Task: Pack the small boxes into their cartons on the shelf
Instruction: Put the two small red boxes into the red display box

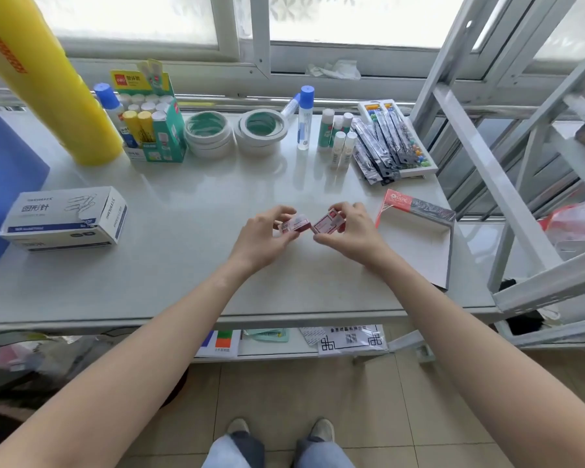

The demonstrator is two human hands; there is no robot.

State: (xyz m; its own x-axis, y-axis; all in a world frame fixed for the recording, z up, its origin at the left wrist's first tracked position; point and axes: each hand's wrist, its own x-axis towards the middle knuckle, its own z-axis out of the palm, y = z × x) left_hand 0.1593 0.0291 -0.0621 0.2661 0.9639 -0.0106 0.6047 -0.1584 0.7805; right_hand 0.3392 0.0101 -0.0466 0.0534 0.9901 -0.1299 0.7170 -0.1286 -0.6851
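Here each hand's fingers pinch one small box, half hiding it.

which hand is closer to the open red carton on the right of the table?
Right. The right hand, holding a small red box, is just left of the open red carton. The left hand, holding another small box, is farther left.

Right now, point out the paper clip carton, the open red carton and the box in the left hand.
paper clip carton [61, 219]: head view, top face.
open red carton [416, 238]: head view, bare white inside.
box in left hand [294, 225]: head view, label face.
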